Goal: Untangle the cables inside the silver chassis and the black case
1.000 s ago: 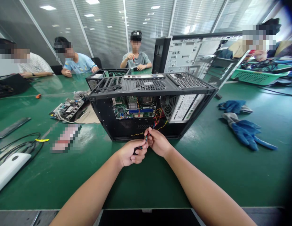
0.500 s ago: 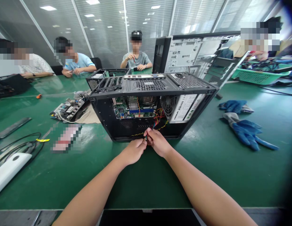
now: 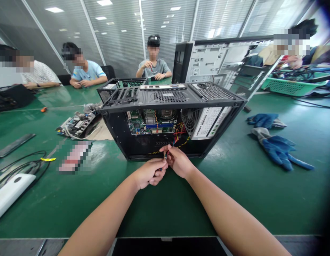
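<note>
A black computer case (image 3: 151, 103) stands with its side open towards me. Inside it show a green motherboard (image 3: 138, 125) and a power supply (image 3: 211, 122) with a white label and a fan. A bundle of thin coloured cables (image 3: 174, 140) runs out of the case to my hands at its lower front edge. My left hand (image 3: 152, 172) is closed around the cables, with a dark bit showing between its fingers. Touching it, my right hand (image 3: 178, 160) pinches the same cables nearer the case. The cable ends are hidden by my fingers.
Blue-grey gloves (image 3: 276, 145) lie at the right, with a green basket (image 3: 292, 87) of cables behind. Loose circuit boards (image 3: 76, 124), a blurred-out phone-like thing (image 3: 75, 156) and a white device (image 3: 12, 193) lie at the left. Several people sit around the table.
My left hand has turned and curled its fingers under, moving slightly left and down. The right hand's fingers have shifted a little on the cables. The case has not moved.
</note>
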`<state>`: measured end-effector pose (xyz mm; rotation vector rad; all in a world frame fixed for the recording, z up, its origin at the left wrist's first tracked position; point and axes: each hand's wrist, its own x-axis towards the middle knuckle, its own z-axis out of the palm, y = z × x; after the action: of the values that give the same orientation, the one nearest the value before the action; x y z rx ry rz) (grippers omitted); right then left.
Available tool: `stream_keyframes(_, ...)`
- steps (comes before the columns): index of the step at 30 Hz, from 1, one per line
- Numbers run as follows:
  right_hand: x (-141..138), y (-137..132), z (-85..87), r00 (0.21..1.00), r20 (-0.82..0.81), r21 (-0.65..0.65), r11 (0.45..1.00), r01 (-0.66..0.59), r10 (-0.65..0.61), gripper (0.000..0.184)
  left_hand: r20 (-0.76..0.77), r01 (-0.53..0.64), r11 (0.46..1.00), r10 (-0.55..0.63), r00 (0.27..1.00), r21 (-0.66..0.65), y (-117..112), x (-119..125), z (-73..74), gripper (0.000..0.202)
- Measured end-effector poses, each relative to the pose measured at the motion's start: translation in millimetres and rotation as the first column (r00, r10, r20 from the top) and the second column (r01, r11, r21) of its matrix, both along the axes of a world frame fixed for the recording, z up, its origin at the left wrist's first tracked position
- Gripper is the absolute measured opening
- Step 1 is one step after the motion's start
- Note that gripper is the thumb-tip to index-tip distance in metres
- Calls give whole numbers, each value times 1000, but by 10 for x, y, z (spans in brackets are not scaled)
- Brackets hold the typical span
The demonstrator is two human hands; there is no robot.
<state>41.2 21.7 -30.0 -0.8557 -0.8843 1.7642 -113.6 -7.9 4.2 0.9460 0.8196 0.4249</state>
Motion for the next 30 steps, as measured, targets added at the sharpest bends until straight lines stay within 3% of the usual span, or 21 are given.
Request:
stream_keyframes(5,16,5,-13,999,-3,-3,999,-33,33,41,138,54,991,-37,990,-125,19,-21,-2,30)
stream_keyframes(11,18,6,-2,999,-15,26,999,-31,32,41,140,51,990,-32,990,-131,13,-24,5,30)
stream_keyframes(15,10,-4,15,999,-24,26,999,-39,39,40,59,3,998,1,998,-62,2,-4,-10,29)
stream_keyframes(22,-8,15,-52,999,-28,41,999,-21,22,39,-252,-77,983,118,960,168,-33,104,-37,31)
stream_keyframes(27,-7,21,-73,1000,-22,37,999,-14,14,40,-279,-65,952,152,948,299,-22,110,-82,32)
stream_keyframes(30,-5,19,-66,999,-33,37,999,-7,9,40,-241,-62,974,116,964,219,-18,90,-67,33)
